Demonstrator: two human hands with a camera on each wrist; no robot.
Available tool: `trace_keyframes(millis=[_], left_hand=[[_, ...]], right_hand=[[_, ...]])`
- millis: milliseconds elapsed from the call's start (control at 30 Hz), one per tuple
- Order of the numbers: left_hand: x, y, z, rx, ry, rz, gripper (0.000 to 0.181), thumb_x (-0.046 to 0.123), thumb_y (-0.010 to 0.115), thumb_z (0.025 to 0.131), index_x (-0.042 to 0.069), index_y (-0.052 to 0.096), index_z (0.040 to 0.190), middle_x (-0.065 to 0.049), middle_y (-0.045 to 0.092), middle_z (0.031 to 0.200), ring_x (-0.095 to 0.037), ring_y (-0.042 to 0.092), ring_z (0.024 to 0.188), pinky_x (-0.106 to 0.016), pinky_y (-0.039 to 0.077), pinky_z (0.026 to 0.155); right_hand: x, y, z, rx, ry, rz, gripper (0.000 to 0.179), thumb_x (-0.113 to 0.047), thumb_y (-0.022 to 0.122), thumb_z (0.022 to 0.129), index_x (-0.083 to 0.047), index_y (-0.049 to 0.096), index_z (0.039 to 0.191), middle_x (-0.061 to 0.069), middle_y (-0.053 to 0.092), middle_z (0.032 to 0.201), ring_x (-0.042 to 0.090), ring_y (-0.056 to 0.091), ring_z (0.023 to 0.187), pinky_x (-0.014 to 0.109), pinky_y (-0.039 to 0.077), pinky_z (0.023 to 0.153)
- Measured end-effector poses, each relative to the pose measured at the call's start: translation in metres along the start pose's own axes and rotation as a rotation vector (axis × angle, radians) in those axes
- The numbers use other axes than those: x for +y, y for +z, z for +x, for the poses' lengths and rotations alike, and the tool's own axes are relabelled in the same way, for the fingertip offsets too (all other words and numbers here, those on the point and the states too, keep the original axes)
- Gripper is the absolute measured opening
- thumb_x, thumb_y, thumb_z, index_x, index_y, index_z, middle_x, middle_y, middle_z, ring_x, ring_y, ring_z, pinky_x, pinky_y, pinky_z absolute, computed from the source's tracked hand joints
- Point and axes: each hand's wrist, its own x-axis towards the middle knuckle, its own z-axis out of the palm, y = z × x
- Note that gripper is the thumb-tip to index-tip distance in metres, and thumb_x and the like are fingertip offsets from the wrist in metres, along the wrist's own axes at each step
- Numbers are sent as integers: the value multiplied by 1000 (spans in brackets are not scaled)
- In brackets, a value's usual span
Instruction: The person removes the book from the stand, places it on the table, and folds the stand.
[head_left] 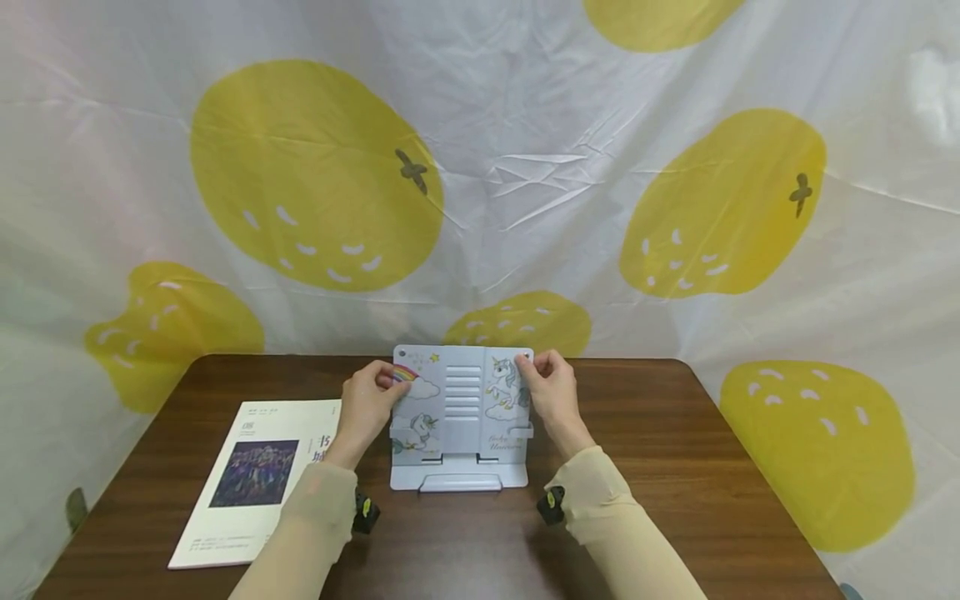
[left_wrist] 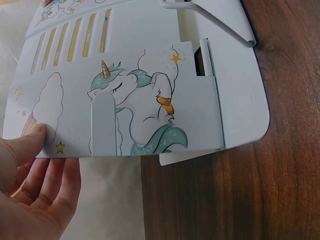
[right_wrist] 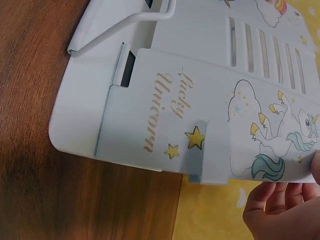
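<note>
A white metal book stand [head_left: 462, 408] printed with unicorns, clouds and a rainbow stands on the brown table, its slotted back panel raised above a flat base. My left hand [head_left: 369, 406] pinches the panel's left edge, thumb on the printed face and fingers behind. On the opposite edge, near the top corner, my right hand [head_left: 551, 392] grips the panel the same way. In the left wrist view a small upright page clip [left_wrist: 104, 125] sits in front of a unicorn. The right wrist view shows the other clip [right_wrist: 216, 152] beside gold stars.
A white book [head_left: 232, 525] with a dark picture on its cover lies at the left of the table [head_left: 660, 467], partly behind my left arm. Behind the table hangs a pale curtain [head_left: 525, 208] with large yellow fruit shapes. Black wrist cameras [head_left: 365, 512] are strapped to both wrists.
</note>
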Motion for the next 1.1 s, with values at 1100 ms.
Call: trace_keyframes(millis=[1100], left_hand=[[-2,5,12,82,100,48,31,21,74,88,4,69,113,-11,72,97,-25,68,86,-42,53,75]], right_hand=[[-7,-12,-45,-83,-118,-173,33,-25,72,90,-9,50,71,8,59,61,15,55,52,25,45,47]])
